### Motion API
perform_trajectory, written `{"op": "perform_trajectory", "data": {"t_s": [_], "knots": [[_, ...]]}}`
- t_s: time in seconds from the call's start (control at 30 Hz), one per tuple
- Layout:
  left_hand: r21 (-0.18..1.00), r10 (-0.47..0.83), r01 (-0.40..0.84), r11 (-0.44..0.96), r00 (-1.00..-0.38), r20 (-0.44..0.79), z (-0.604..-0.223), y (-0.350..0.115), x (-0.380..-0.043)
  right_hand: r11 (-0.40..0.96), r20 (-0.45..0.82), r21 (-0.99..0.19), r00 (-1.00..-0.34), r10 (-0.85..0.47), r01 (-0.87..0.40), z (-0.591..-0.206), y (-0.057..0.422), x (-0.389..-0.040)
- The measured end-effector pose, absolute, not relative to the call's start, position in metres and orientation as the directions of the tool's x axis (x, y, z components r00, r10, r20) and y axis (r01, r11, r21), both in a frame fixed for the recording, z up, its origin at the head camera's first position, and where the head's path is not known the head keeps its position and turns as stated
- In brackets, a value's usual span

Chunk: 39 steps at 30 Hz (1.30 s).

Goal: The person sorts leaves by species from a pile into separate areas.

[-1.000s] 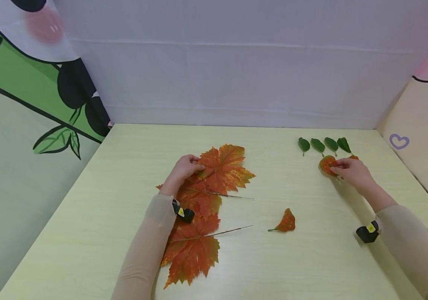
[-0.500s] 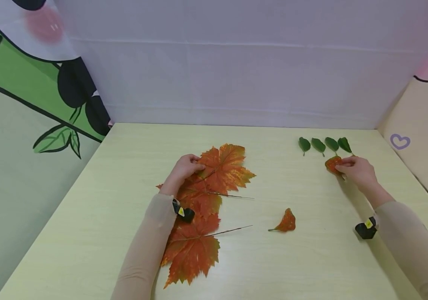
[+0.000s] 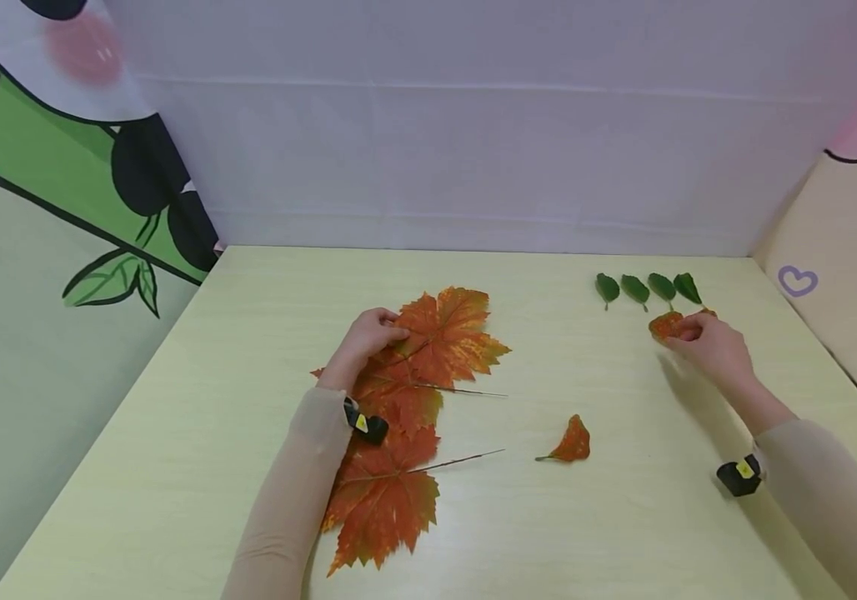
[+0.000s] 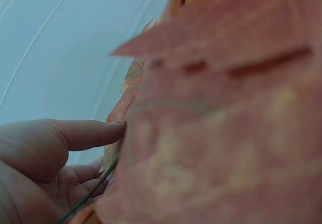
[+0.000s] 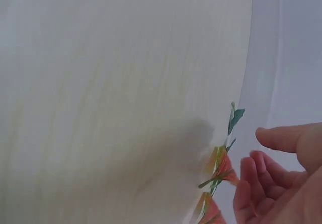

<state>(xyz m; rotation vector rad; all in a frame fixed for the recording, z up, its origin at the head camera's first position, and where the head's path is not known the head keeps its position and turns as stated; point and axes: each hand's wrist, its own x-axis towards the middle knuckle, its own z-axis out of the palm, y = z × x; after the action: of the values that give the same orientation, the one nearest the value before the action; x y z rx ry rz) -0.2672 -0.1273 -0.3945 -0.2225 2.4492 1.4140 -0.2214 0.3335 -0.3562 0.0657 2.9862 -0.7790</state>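
My left hand (image 3: 365, 340) pinches the edge of the farthest large orange maple leaf (image 3: 453, 329), its thumb on the leaf and its fingers partly behind it in the left wrist view. Two more maple leaves, a middle one (image 3: 406, 398) and a near one (image 3: 391, 492), lie overlapping below it. At the right, my right hand (image 3: 717, 348) is beside a small orange leaf (image 3: 664, 324); in the right wrist view its thumb and fingers stand apart, with that leaf (image 5: 224, 168) just beyond them. Another small orange leaf (image 3: 709, 312) is mostly hidden behind this hand.
Several small green leaves (image 3: 634, 288) form a row at the back right of the pale table (image 3: 533, 533). A single small orange leaf (image 3: 573, 440) lies between the arms. A pale cloth backdrop (image 3: 458, 167) rises behind the table.
My right hand has shifted the small orange leaf slightly right and back, under the green row, and its fingers have come off it. The left hand has stayed on the maple leaf.
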Motion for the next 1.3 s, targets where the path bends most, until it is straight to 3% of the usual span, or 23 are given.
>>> {"op": "perform_trajectory", "data": {"t_s": [0.2,0.43,0.73,1.3], "knots": [[0.816,0.013,-0.282,0.504,-0.943,-0.333,-0.396,-0.129,-0.266,0.872,-0.224,-0.478,-0.945,-0.238,-0.106,-0.353,0.306,-0.206],[0.817,0.016,-0.280,0.504,-0.943,-0.333,-0.397,-0.130,-0.266,0.788,-0.357,-0.600,-0.837,-0.415,-0.135,-0.355,0.278,-0.187],[0.820,0.020,-0.278,0.499,-0.943,-0.332,-0.397,-0.130,-0.267,0.761,-0.368,-0.631,-0.806,-0.463,-0.149,-0.360,0.250,-0.170],[0.812,0.017,-0.272,0.516,-0.945,-0.327,-0.394,-0.127,-0.266,0.780,-0.317,-0.595,-0.836,-0.448,-0.192,-0.362,0.240,-0.168]]}}
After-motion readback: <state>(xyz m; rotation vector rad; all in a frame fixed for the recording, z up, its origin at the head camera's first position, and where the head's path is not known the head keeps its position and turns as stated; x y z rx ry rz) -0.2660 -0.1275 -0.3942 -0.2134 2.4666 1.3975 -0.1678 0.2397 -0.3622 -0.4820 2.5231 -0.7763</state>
